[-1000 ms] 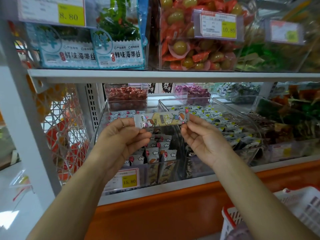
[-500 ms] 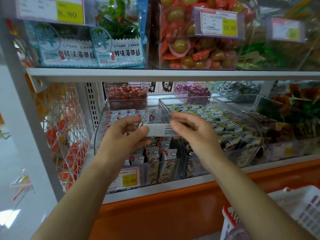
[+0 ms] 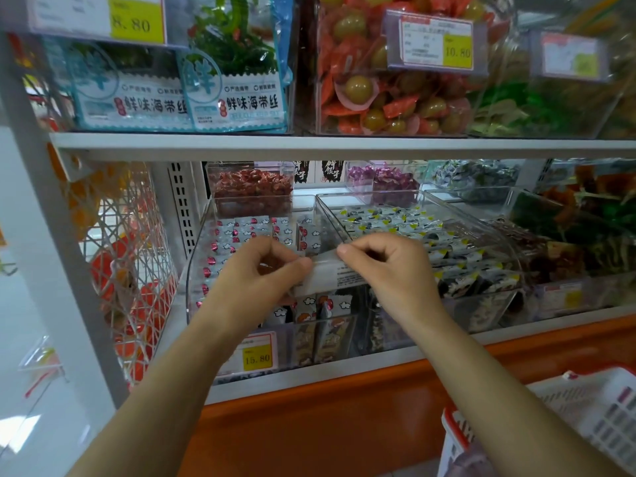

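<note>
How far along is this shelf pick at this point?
Done: one snack packet is out of the clear bin below it. In hand: the left hand and right hand pinch its ends, white printed back facing up, seemingly a label check. Left: probably placing it in the red-rimmed basket at lower right, or back in the bin; neither is done yet.

I see bright, even store light with hardly a shadow; the floor (image 3: 13, 287) at left washes out white. Glare streaks the clear bins (image 3: 464, 215). Print on the packet (image 3: 330, 277) is smeared, and the price tag (image 3: 569, 56) over the right end of the shelf (image 3: 309, 146) is blurred.
</note>
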Demonstrator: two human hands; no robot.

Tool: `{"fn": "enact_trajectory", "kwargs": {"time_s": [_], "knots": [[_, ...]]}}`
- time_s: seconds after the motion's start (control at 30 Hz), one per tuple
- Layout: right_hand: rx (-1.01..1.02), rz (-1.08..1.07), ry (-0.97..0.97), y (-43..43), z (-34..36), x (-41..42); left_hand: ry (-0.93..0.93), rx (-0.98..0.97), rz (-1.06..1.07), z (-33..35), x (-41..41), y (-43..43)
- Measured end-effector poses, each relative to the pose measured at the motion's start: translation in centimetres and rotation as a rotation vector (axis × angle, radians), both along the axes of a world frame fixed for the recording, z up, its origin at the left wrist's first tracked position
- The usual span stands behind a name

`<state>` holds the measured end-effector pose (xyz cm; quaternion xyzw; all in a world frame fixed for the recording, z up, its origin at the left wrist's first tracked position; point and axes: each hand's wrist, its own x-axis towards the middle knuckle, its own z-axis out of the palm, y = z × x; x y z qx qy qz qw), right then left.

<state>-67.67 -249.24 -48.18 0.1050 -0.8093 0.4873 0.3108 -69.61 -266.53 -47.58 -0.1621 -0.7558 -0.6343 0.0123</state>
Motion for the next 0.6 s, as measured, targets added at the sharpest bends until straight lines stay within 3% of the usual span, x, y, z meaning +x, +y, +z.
{"fn": "enact_trajectory", "kwargs": {"time_s": [0.33,0.47,0.6], "knots": [[0.056,0.075,-0.038,-0.3,0.2,0.1,0.127,-0.088,0.106,0.4,-0.4,-1.1],[0.125,0.158,-0.189,1.0,0.5,-0.3,0.161,-0.115,0.126,0.3,-0.4,-1.1],[0.046,0.215,-0.34,2.1,0.8,-0.7,0.158,-0.135,0.085,0.2,-0.2,-1.0]]}}
